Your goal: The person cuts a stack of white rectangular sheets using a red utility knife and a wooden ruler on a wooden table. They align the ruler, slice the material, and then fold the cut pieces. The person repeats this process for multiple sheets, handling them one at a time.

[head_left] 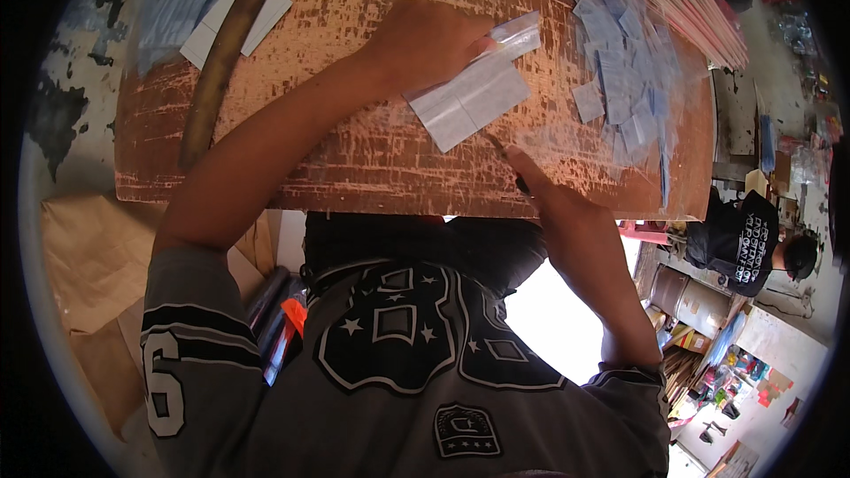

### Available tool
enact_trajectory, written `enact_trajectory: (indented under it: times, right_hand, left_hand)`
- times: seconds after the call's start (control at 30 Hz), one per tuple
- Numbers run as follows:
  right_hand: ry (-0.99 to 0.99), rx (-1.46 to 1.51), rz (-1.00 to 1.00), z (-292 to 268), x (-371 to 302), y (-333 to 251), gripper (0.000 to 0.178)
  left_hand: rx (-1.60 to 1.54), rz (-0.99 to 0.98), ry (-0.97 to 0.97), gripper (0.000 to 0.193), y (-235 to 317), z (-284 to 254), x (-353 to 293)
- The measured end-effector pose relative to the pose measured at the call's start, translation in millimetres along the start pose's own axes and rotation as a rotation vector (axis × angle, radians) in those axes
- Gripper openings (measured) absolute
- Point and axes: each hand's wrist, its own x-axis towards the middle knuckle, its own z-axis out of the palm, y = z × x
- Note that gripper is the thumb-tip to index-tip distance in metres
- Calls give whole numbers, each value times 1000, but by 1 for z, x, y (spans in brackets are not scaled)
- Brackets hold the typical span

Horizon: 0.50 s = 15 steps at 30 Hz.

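Observation:
My left hand (429,42) is closed, its curled fingers pressing down on a clear plastic sheet (519,34) that sticks out past them. Just below it lies a whitish rectangular card (474,102) with a thin line across it, tilted on the worn wooden table (354,150). A small knife (498,145) is held in my right hand (542,186), the index finger stretched along it. Its tip points at the lower edge of the card, close to it. The undersides of my left fingers are hidden.
Cut pieces of clear bluish plastic (620,80) lie heaped on the right. Behind them is a bundle of thin pink sticks (686,9) with white strings. A long dark bar (232,49) crosses white cards (266,23) at left, near bluish plastic sheets (173,9). Another person (748,239) is at far right.

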Motion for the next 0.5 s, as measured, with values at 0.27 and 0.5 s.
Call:
enact_trajectory:
  times: [0.27,0.5]
  right_hand:
    - [128,154,21,21,33,-5,68]
    - [77,121,7,23,39,-4,71]
  left_hand:
    - [-54,-1,10,31,4,-1,2]
    - [-17,-11,10,34,1,0,-1]
